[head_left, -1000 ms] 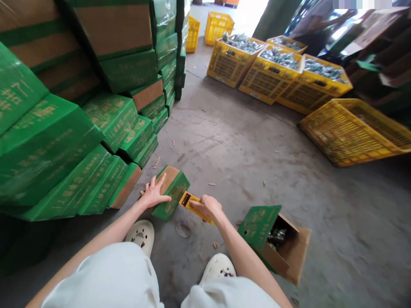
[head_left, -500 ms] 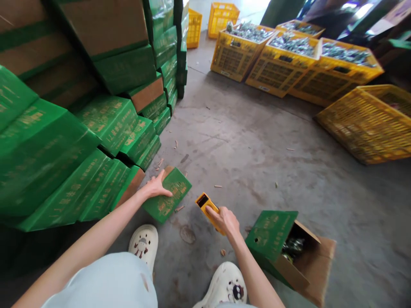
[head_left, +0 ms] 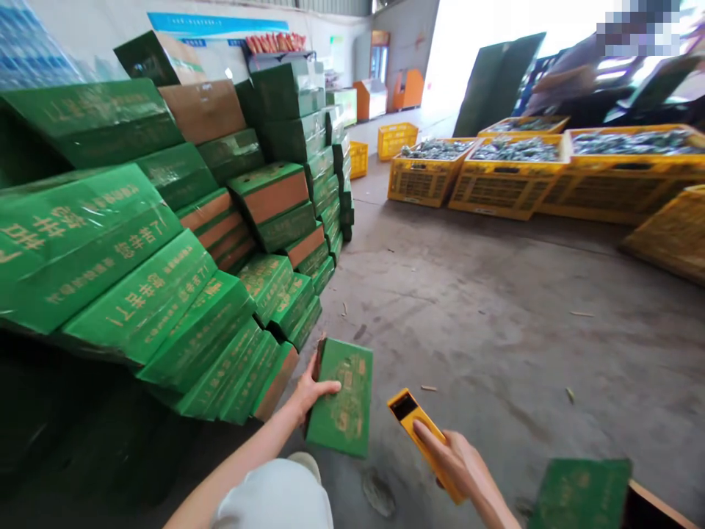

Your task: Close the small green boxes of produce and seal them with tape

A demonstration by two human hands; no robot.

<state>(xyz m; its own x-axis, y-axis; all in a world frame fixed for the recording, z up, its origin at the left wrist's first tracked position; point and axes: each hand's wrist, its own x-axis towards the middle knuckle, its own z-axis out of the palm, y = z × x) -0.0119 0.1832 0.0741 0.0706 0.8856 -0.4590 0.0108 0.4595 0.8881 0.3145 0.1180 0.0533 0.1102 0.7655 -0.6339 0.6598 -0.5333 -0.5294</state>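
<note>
My left hand grips a small green cardboard box with gold printing, the thumb across its printed face and the fingers around its left edge. The box is in front of my left knee, near the stack of boxes. In my right hand is a yellow handheld device with a dark panel at its far end; my thumb lies along its top. The device is to the right of the box, apart from it. At the bottom right stands an opened green box, cut off by the frame.
Stacked green boxes fill the left side. Yellow crates of small wrapped pieces stand at the back right, a person's arm behind them. A tilted yellow crate is at the right edge. Scraps litter the concrete floor.
My view has tilted up, showing more of the stack and back wall. The held box has turned so its printed face stands more upright. Both hands keep their grips.
</note>
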